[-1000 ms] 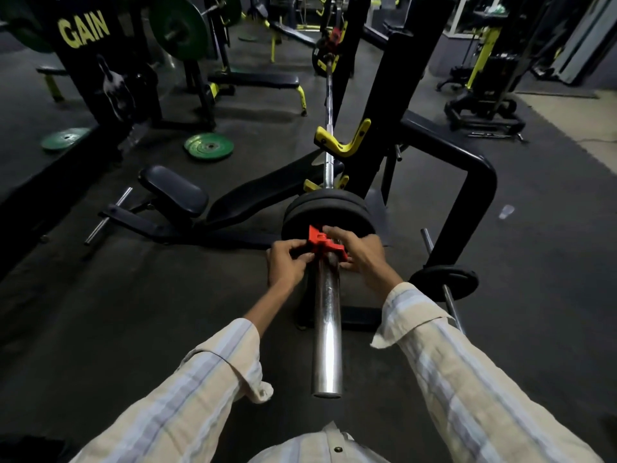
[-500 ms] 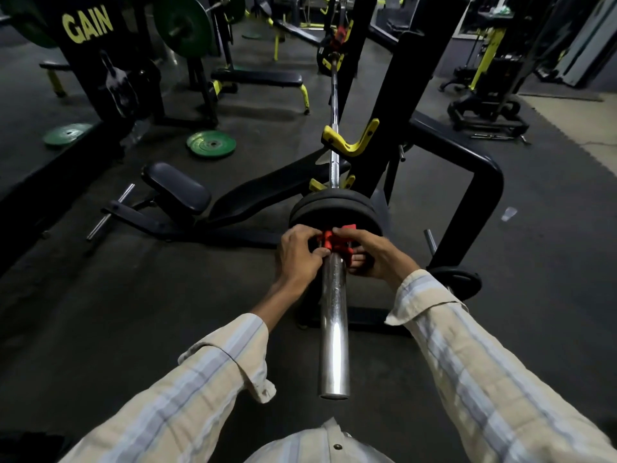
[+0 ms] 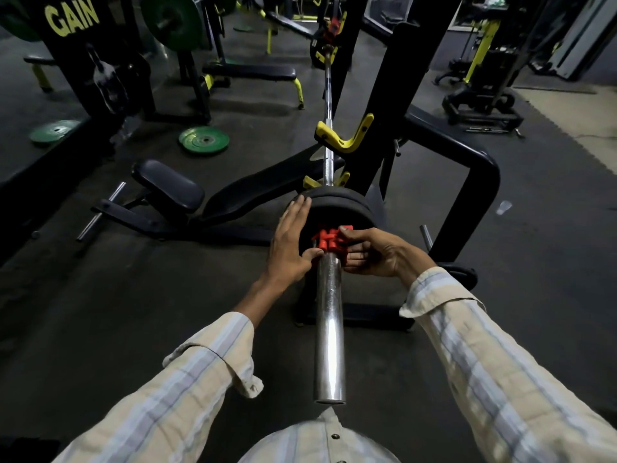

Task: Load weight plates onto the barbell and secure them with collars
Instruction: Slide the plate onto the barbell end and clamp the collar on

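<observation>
A chrome barbell sleeve (image 3: 329,329) points toward me from the rack. Two black weight plates (image 3: 337,205) sit on it, side by side. A red collar (image 3: 329,240) is on the sleeve, right against the outer plate. My right hand (image 3: 377,253) grips the collar from the right, fingers curled under it and thumb on top. My left hand (image 3: 290,243) lies with straight fingers against the face and rim of the outer plate, its thumb touching the collar's left side.
The bar rests in yellow hooks (image 3: 344,138) on a black rack (image 3: 394,95) over an incline bench (image 3: 253,192). Green plates (image 3: 203,139) lie on the floor at left. A small black plate (image 3: 459,274) hangs on a peg at right. A second red collar (image 3: 332,28) sits at the bar's far end.
The collar has slid along the sleeve up to the outer plate. My left hand has let go of it and spread flat on the plate. My right hand still grips the collar.
</observation>
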